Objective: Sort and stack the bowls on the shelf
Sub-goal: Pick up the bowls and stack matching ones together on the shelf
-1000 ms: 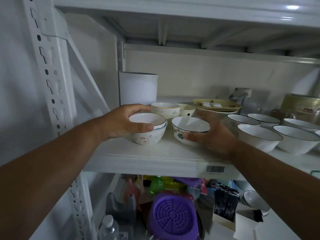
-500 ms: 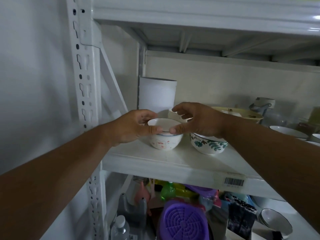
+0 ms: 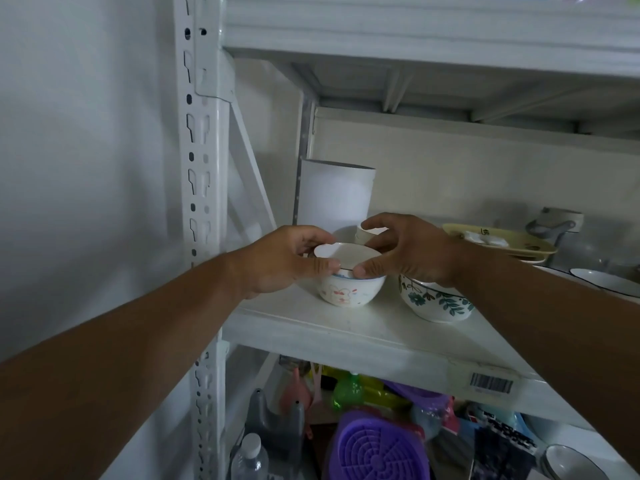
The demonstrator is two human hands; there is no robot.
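A small white bowl with a blue rim and a pink rabbit print (image 3: 346, 292) stands on the white shelf board (image 3: 346, 337); a second small bowl appears nested in it. My left hand (image 3: 287, 263) grips its left rim, thumb on the front edge. My right hand (image 3: 412, 249) holds the right rim with thumb and fingers arched over the top. To the right stands a white bowl with green leaf pattern (image 3: 436, 301), partly hidden under my right wrist. Behind the hands, cream bowls (image 3: 367, 233) are mostly hidden.
A white cylinder (image 3: 334, 195) stands at the back left. A yellow dish (image 3: 502, 242) and dark-rimmed white bowls (image 3: 602, 280) lie further right. The rack post (image 3: 204, 188) rises at left. Below, a purple strainer (image 3: 377, 448), bottles and clutter fill the lower shelf.
My right hand left the leaf-pattern bowl and came over to the rabbit bowl's right rim. The view swung left and closer; my left hand kept its grip.
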